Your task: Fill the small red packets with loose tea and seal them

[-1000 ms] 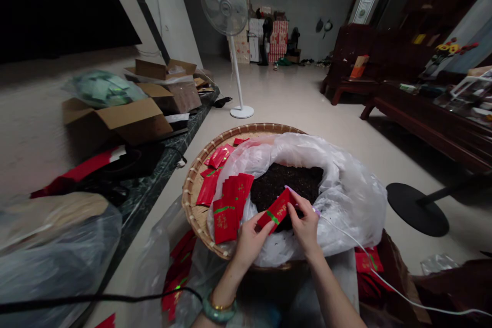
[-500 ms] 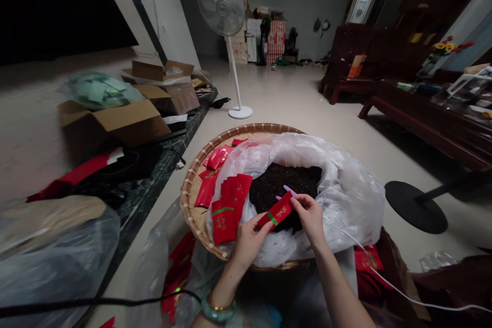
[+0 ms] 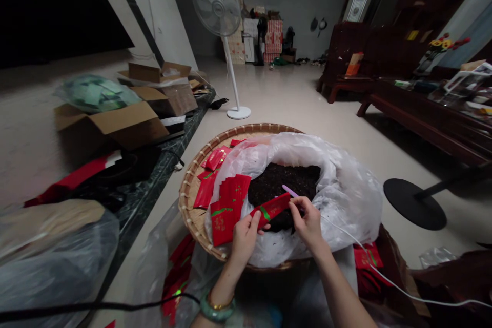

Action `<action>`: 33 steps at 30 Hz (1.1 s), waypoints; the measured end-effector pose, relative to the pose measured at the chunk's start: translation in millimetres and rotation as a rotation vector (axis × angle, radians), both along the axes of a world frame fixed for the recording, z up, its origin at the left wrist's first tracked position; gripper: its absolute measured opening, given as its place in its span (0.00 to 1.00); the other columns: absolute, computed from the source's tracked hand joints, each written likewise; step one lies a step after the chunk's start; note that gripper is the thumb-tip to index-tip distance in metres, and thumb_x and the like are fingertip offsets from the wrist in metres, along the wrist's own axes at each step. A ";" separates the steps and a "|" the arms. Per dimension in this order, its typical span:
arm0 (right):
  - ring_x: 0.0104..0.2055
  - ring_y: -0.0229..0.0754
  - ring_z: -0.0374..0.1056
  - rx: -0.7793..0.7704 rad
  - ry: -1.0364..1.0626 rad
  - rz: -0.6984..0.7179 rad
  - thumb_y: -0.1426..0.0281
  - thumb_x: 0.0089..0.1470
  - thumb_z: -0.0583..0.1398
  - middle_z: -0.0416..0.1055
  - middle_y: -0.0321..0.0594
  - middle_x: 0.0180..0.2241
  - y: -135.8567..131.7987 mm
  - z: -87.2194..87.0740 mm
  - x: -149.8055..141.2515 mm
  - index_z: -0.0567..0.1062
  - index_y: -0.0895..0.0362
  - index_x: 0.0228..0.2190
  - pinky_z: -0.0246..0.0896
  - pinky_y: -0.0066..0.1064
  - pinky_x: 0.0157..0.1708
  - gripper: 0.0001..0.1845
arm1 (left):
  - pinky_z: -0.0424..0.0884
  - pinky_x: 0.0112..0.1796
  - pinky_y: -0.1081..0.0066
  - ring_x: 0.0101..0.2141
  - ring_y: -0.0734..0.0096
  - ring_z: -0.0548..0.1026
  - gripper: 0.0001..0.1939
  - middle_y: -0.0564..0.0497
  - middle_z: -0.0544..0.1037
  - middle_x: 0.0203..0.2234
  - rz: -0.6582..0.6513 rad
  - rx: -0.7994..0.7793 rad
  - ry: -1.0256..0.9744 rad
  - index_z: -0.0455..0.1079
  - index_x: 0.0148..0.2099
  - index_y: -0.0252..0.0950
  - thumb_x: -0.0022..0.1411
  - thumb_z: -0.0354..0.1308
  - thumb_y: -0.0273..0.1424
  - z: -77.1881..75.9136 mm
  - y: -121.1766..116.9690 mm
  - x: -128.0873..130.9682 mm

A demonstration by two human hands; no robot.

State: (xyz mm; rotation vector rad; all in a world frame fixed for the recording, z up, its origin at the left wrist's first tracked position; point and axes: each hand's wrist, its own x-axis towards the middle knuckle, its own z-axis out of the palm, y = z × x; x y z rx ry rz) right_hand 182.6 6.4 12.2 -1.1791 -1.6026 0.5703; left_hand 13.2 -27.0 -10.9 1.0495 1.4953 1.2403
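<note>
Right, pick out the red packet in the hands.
The red packet with a green band between left hand and right hand; those beside it lie on the woven bamboo tray.

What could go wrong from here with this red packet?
The red packet between the left hand and right hand might slip and fall into the dark loose granules in the plastic bag. The white cable running past the right hand could also snag the arm and tug the bag.

Left hand [image 3: 246, 240] and right hand [image 3: 307, 223] close together, just apart, fingers pinched, wrists bent inward.
</note>
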 end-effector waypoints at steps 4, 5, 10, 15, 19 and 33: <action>0.30 0.43 0.67 -0.156 0.080 0.059 0.63 0.51 0.61 0.74 0.42 0.29 2.7 0.8 0.6 0.76 0.56 0.32 0.63 0.32 0.30 0.10 | 0.72 0.24 0.70 0.20 0.66 0.76 0.24 0.50 0.78 0.18 -0.034 0.023 -0.015 0.72 0.36 0.31 0.57 0.52 0.49 0.7 -0.8 0.8; 0.29 0.44 0.67 -0.159 0.053 0.049 0.63 0.50 0.62 0.74 0.41 0.27 2.5 2.5 0.8 0.77 0.56 0.30 0.62 0.33 0.29 0.09 | 0.72 0.24 0.69 0.21 0.65 0.76 0.24 0.50 0.78 0.19 -0.042 0.032 -0.026 0.73 0.37 0.31 0.57 0.52 0.49 0.5 -0.9 1.3; 0.34 0.46 0.65 0.046 -0.091 0.005 0.66 0.52 0.61 0.74 0.41 0.25 -3.7 10.4 0.7 0.78 0.54 0.25 0.61 0.36 0.35 0.08 | 0.73 0.24 0.67 0.23 0.63 0.77 0.25 0.49 0.78 0.20 -0.068 0.028 -0.056 0.73 0.37 0.31 0.56 0.53 0.50 -1.9 -0.3 2.4; 0.31 0.43 0.70 -0.109 0.083 0.156 0.67 0.54 0.59 0.75 0.41 0.30 -6.8 7.3 -1.2 0.76 0.55 0.32 0.66 0.33 0.32 0.07 | 0.73 0.25 0.67 0.20 0.65 0.76 0.25 0.48 0.78 0.19 -0.057 0.038 -0.019 0.73 0.33 0.31 0.56 0.52 0.51 0.7 1.4 -1.5; 0.37 0.44 0.73 -0.301 0.319 0.366 0.64 0.53 0.60 0.77 0.42 0.35 -4.2 7.1 -0.8 0.75 0.56 0.37 0.69 0.35 0.38 0.11 | 0.73 0.26 0.68 0.22 0.66 0.75 0.25 0.49 0.77 0.19 -0.076 0.021 -0.030 0.73 0.33 0.32 0.54 0.53 0.52 9.0 2.4 -3.9; 0.24 0.37 0.70 -0.553 0.468 0.473 0.52 0.53 0.57 0.77 0.40 0.31 3.9 0.8 -0.7 0.78 0.56 0.37 0.70 0.28 0.23 0.22 | 0.61 0.23 0.77 0.21 0.75 0.67 0.22 0.55 0.70 0.15 -0.181 0.171 0.271 0.72 0.25 0.32 0.61 0.50 0.44 5.2 9.2 -24.9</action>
